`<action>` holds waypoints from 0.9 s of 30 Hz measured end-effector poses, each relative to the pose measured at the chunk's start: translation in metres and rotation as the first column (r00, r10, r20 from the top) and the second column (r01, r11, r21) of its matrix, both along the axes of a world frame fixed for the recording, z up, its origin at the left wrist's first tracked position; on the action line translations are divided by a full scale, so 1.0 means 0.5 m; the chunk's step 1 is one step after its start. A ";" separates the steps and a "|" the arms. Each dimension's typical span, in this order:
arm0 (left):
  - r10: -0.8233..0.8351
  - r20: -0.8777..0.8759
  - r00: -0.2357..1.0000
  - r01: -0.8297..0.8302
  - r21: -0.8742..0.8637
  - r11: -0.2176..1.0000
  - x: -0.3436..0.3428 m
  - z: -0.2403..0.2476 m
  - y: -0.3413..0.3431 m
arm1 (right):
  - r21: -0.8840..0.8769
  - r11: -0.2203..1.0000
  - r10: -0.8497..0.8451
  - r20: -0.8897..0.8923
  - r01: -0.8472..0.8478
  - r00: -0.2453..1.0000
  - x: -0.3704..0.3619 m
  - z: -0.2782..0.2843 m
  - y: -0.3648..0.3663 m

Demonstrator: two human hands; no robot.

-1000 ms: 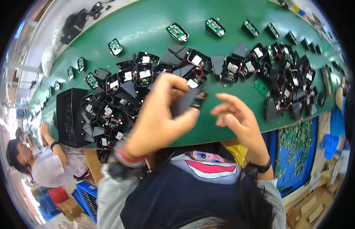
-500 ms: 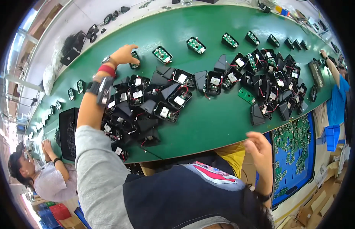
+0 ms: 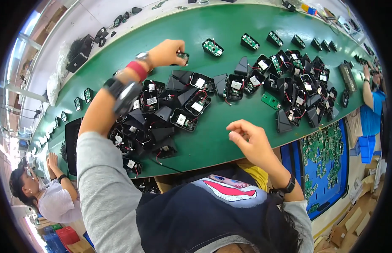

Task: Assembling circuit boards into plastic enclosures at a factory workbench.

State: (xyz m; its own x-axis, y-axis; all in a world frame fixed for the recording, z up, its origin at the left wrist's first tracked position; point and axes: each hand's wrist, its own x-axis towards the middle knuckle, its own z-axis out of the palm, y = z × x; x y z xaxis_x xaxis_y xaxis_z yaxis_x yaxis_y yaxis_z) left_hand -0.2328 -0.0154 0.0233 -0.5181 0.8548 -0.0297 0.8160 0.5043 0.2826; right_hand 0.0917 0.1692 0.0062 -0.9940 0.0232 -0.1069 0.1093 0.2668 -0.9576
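Note:
Over the far part of the green bench, my left hand (image 3: 165, 53) is closed round a small black plastic housing with a circuit board (image 3: 184, 57); my fingers cover most of it. Its neighbour to the right is another housing with a green board (image 3: 212, 47), lying face up. My right hand (image 3: 251, 140) hovers near the bench's front edge, fingers loosely curled and thumb apart, with nothing visible in it. Between my arms lies a heap of open black housings (image 3: 196, 103) with white parts and red wires.
A second heap of housings (image 3: 303, 90) lies to the right, beside a loose green board (image 3: 271, 100). More housings (image 3: 250, 41) stand in a row along the far side. A blue tray of circuit boards (image 3: 307, 185) is at lower right. Co-workers sit left (image 3: 56, 198) and right (image 3: 371, 111).
My left hand has moved right from one housing to the one beside it and taken hold of it. My right hand has come left and forward over the bench edge.

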 end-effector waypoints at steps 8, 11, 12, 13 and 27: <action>0.027 0.797 0.603 -0.487 0.341 0.804 0.384 0.098 -0.035 | -0.162 0.975 0.042 -0.525 -0.149 0.850 -0.059 0.095 -0.043; -0.383 0.921 0.064 -0.714 0.311 0.627 0.440 0.038 -0.019 | -0.217 0.961 0.025 -0.545 -0.170 0.838 -0.091 0.076 -0.078; -0.413 0.910 -0.016 -0.774 0.250 0.582 0.451 0.039 -0.013 | -0.241 0.964 -0.036 -0.531 -0.110 0.847 -0.094 0.061 -0.077; -0.449 0.888 -0.098 -0.823 0.181 0.538 0.461 0.040 -0.010 | -0.336 0.942 -0.115 -0.400 -0.029 0.910 -0.082 0.066 -0.080; -0.251 0.893 0.374 -0.619 0.441 0.650 0.449 -0.011 0.002 | -0.035 0.999 0.018 -0.427 -0.037 0.904 -0.097 0.043 -0.051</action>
